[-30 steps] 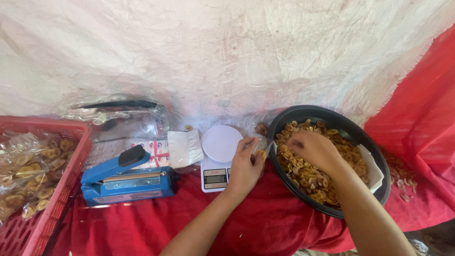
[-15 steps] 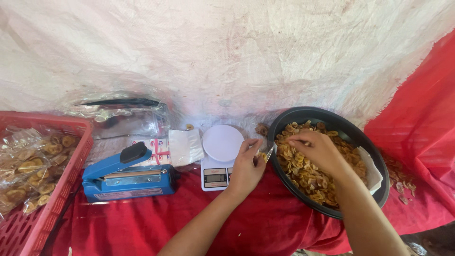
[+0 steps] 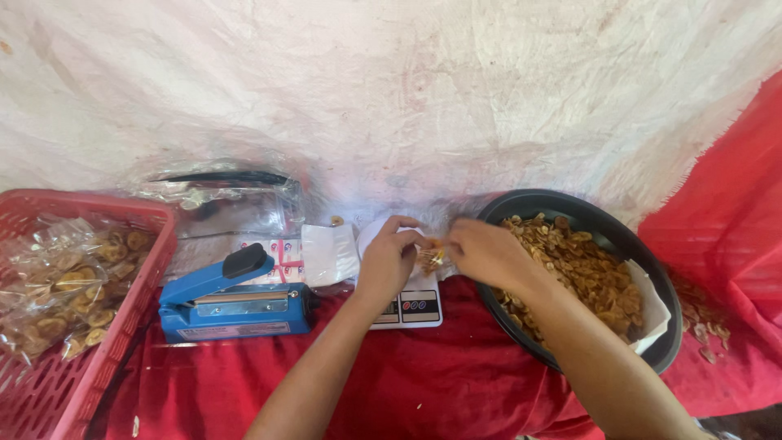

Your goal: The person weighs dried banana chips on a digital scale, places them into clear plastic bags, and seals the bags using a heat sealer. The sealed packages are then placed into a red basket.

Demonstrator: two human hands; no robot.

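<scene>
Two hands meet over the small white scale (image 3: 405, 305), head view, the only one. Left hand (image 3: 389, 262) sits above the scale's platform with its fingers curled shut on the mouth of a small clear bag (image 3: 430, 259), holding it open. Right hand (image 3: 487, 254) is pinched closed on a few fried chips at that same mouth, touching the bag's edge. The bag, partly filled with chips, hangs just above the scale; whether it rests on the platform is hidden by the left hand.

Black pan (image 3: 580, 213) of chips lies just right of the scale, on the red cloth (image 3: 456, 383) over the tabletop, a white paper liner showing at its near rim. Blue heat sealer (image 3: 235, 303) stands left of the scale, handle raised. Stack of clear empty bags (image 3: 236, 200) behind it, against the white sheet. Red basket (image 3: 130, 326) at far left holds packed bags of chips.

Risks, as a judgement: the bag mouth is narrow and the pinch loose, so chips could drop beside it. A bag held up by the hand would weigh light. Loose crumbs (image 3: 702, 322) already lie on the cloth right of the pan.
</scene>
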